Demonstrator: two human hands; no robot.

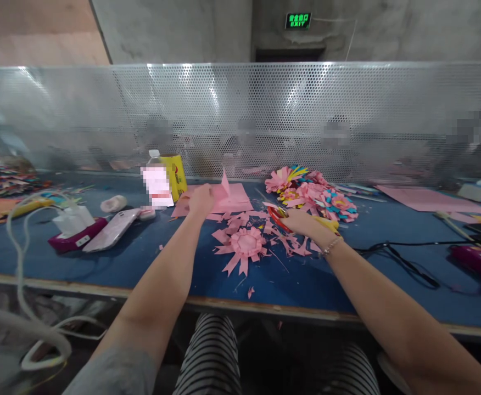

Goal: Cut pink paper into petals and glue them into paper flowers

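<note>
My left hand [201,201] is closed at the edge of a stack of pink paper sheets [238,193], with a corner of paper standing up beside its fingers. My right hand [300,221] is wrapped round red-handled scissors [278,219]; the blades are hard to make out. Between the hands lies a pink paper rosette [247,242] with notched strips spreading from it. Pink paper scraps [292,241] are scattered around it. Just beyond my right hand is a pile of paper flowers [312,192] in pink, blue and yellow.
On the left are a bottle [155,181], a yellow box [175,176], a phone [112,229] and a purple power strip [77,236] with white cables. Black cables [409,263] and another power strip [479,263] lie right. A perforated metal screen [240,99] stands behind.
</note>
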